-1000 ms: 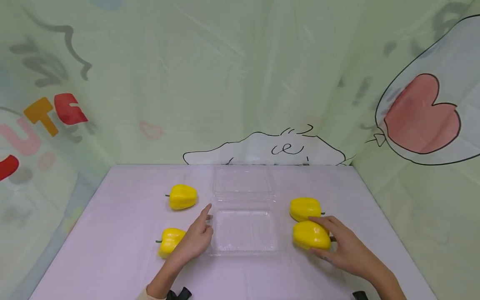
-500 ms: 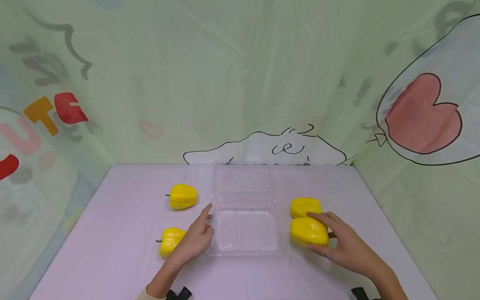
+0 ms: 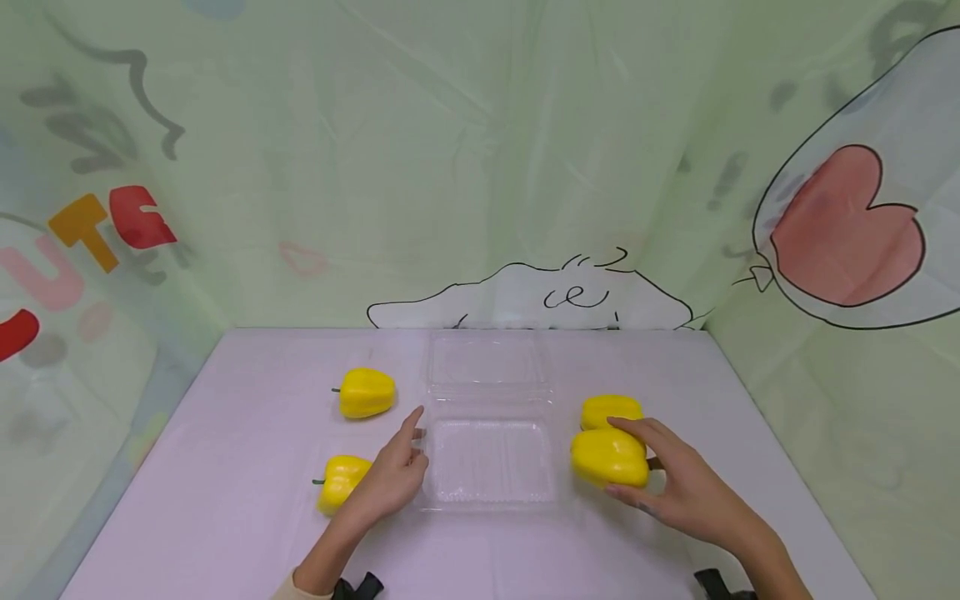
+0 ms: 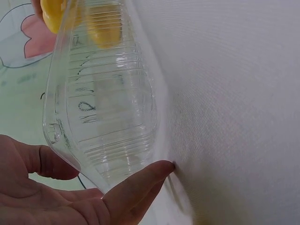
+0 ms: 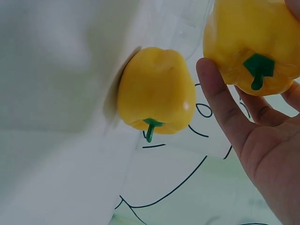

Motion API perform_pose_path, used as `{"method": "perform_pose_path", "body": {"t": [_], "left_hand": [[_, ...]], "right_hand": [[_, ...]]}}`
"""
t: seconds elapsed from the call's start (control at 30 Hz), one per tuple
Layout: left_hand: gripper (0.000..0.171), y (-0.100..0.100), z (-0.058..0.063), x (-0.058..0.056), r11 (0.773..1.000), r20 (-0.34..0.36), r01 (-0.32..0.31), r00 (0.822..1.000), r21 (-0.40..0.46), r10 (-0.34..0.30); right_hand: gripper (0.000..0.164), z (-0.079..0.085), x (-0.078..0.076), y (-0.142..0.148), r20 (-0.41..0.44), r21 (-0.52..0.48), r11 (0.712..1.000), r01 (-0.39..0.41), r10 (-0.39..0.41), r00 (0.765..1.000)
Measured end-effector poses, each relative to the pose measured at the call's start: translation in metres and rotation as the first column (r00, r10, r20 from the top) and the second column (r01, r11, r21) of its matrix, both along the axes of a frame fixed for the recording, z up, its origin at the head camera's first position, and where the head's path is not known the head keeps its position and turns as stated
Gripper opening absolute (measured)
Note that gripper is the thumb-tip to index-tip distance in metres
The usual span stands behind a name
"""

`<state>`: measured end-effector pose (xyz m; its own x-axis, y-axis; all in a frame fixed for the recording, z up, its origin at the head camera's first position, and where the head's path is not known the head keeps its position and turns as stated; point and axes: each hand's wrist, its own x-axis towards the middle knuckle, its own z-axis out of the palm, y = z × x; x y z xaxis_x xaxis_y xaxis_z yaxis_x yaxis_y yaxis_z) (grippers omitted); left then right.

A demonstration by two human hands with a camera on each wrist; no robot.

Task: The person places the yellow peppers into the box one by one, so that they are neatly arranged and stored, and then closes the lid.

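Note:
My right hand (image 3: 686,479) holds a yellow bell pepper (image 3: 609,457) between thumb and fingers, its green stem (image 5: 258,70) toward the palm. The pepper is lifted off the table, just right of a clear plastic clamshell box (image 3: 491,507). That box lies open, its lid (image 3: 487,360) folded back away from me. Alongside its left edge is my left hand (image 3: 396,475), with the index finger stretched forward and the fingertips at the rim. In the left wrist view, thumb and fingers (image 4: 140,185) touch the near end of the box.
Behind the held pepper, a second yellow bell pepper (image 3: 606,408) lies on the table. Two others are on the left: a far pepper (image 3: 366,393) and a near pepper (image 3: 341,482), partly covered by my left hand. Printed cloth walls (image 3: 450,167) bound the pale table (image 3: 225,467).
My right hand has raised the yellow bell pepper and carried it slightly left toward the box. The left hand and the other peppers have stayed in place.

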<state>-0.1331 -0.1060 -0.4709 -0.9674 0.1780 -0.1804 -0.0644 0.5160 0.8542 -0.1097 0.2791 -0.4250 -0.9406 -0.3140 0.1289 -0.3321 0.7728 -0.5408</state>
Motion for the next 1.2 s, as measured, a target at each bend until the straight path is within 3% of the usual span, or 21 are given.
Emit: {"method": "perform_pose_path", "body": {"t": [0.53, 1.2], "left_hand": [[0.068, 0.001, -0.003, 0.0, 1.0, 0.005, -0.016, 1.0, -0.012, 0.016], [0.068, 0.001, -0.001, -0.002, 0.999, -0.002, -0.021, 1.0, -0.034, 0.021]], "right_hand": [[0.079, 0.001, -0.006, -0.017, -0.055, -0.033, 0.995, -0.097, 0.095, 0.994], [0.077, 0.001, -0.011, -0.044, 0.018, -0.014, 0.994, -0.111, 0.111, 0.994]]}}
